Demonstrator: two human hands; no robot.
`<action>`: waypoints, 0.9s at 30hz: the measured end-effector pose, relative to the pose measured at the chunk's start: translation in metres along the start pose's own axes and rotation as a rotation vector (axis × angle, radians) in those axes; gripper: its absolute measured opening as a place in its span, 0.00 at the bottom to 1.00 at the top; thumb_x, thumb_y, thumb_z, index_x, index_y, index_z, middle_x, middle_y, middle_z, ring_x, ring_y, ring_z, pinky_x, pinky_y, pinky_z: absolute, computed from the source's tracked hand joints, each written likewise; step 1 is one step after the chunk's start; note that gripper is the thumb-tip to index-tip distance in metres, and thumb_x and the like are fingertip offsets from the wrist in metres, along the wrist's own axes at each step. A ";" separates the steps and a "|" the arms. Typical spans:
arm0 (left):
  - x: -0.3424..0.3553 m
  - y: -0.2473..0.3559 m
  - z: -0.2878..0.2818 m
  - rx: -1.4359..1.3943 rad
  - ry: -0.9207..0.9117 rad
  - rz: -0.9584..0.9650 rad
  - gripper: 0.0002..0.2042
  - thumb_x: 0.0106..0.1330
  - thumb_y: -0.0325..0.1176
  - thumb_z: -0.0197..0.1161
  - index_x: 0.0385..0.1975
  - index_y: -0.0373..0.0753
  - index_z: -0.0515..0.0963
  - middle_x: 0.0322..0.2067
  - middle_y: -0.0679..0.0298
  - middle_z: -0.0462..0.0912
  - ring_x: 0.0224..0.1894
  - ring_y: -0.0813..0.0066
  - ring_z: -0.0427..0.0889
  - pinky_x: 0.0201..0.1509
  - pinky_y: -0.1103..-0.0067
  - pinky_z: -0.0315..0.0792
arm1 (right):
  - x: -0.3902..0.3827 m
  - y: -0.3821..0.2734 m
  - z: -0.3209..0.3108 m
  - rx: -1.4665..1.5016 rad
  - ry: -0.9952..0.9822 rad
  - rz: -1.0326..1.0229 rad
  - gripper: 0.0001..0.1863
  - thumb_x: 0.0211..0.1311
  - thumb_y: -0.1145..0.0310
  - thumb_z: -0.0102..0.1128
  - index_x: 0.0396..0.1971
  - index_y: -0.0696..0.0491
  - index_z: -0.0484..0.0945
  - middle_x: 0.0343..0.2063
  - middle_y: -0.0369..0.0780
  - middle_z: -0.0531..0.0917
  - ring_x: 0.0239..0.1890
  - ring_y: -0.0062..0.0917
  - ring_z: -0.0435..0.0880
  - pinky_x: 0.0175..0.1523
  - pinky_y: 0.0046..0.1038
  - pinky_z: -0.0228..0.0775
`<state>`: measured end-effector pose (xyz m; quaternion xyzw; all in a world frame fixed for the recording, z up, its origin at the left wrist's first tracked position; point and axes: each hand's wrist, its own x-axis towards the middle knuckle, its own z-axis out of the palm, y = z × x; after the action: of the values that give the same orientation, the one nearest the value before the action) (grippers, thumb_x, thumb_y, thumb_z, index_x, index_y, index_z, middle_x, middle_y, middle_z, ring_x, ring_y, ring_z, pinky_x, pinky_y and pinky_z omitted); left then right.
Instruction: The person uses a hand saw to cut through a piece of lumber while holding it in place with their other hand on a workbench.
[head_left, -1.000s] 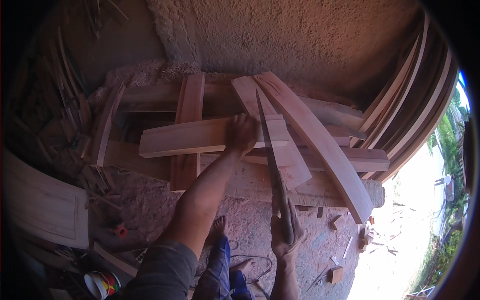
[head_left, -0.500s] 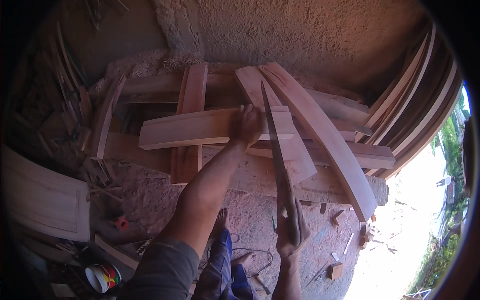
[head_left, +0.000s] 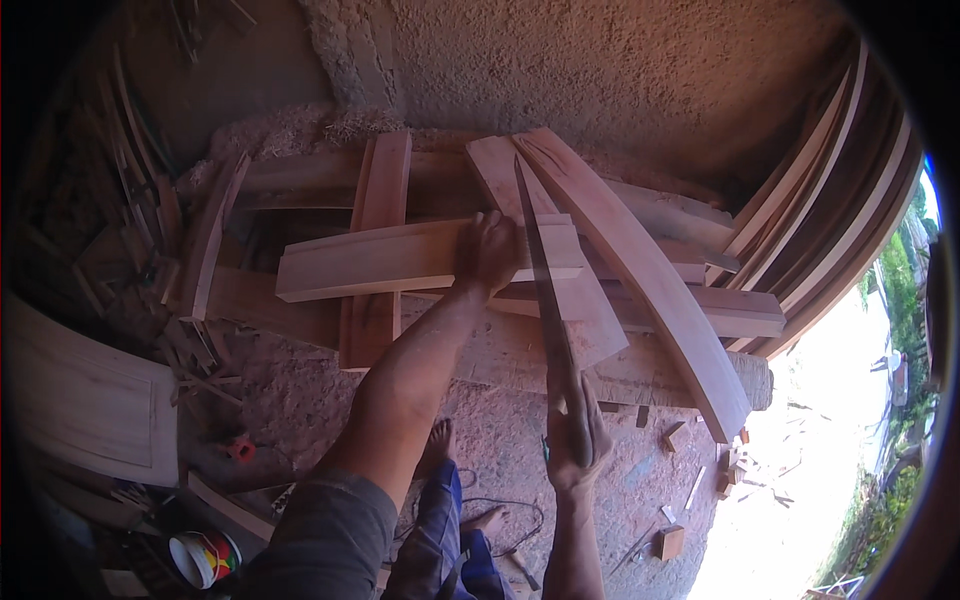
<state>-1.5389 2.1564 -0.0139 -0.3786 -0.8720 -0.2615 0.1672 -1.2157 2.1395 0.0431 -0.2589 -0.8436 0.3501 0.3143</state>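
Head view, clock directions read across the picture. Item: one handsaw (head_left: 538, 262), long tapering blade, tip toward 12 o'clock, handle toward 6. Item: right hand (head_left: 580, 440), fingers wrapped round the saw's handle; the blade runs from it toward 11 to 12 o'clock. Item: one pale board (head_left: 370, 262), stepped along its far edge, lying crosswise; from the right hand it sits toward 11 o'clock, its end at 3 o'clock crossed by the blade; whether the teeth are in the wood cannot be told. Item: left hand (head_left: 490, 250), fingers curled and clamped on the pale board, just beside the blade on its 9 o'clock side; the longer part of the board reaches from this hand toward 9. Beneath the board: one reddish plank (head_left: 387, 185), running 12 to 6. Beneath the blade: one wide plank (head_left: 598, 325), slanting 11 to 5. Beside that: one curved board (head_left: 655, 270). Support: rough timber desk (head_left: 690, 385). At 5 o'clock on the floor, one wood block (head_left: 671, 543); between 7 and 8, one white bucket (head_left: 190, 562).
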 end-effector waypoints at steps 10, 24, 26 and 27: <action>-0.003 0.001 0.003 0.032 0.058 0.037 0.06 0.63 0.34 0.60 0.31 0.40 0.81 0.40 0.56 0.82 0.48 0.54 0.79 0.52 0.60 0.74 | -0.107 -0.026 -0.062 -0.253 -0.126 0.179 0.28 0.56 0.75 0.66 0.60 0.49 0.80 0.51 0.45 0.87 0.40 0.39 0.90 0.40 0.30 0.81; -0.001 -0.003 0.001 0.013 0.011 0.033 0.06 0.65 0.34 0.59 0.30 0.40 0.80 0.41 0.56 0.82 0.47 0.54 0.79 0.50 0.59 0.73 | -0.121 -0.007 -0.056 -0.107 -0.041 0.016 0.27 0.58 0.74 0.62 0.61 0.56 0.78 0.52 0.50 0.85 0.33 0.39 0.90 0.36 0.33 0.80; -0.002 -0.002 -0.001 0.009 0.007 0.029 0.05 0.63 0.32 0.59 0.31 0.40 0.80 0.40 0.57 0.81 0.47 0.54 0.79 0.50 0.59 0.73 | -0.071 0.003 -0.031 -0.207 -0.102 -0.050 0.29 0.59 0.73 0.63 0.63 0.59 0.75 0.52 0.55 0.84 0.37 0.42 0.91 0.37 0.32 0.82; 0.002 0.000 0.001 -0.020 0.005 0.037 0.04 0.62 0.32 0.60 0.32 0.40 0.79 0.40 0.57 0.81 0.47 0.54 0.79 0.50 0.60 0.73 | -0.025 0.009 -0.005 -0.075 0.002 -0.090 0.29 0.61 0.74 0.63 0.65 0.55 0.74 0.53 0.52 0.84 0.43 0.43 0.90 0.42 0.33 0.81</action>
<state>-1.5401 2.1583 -0.0134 -0.3957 -0.8618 -0.2678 0.1705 -1.1935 2.1304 0.0303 -0.2326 -0.8667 0.3034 0.3205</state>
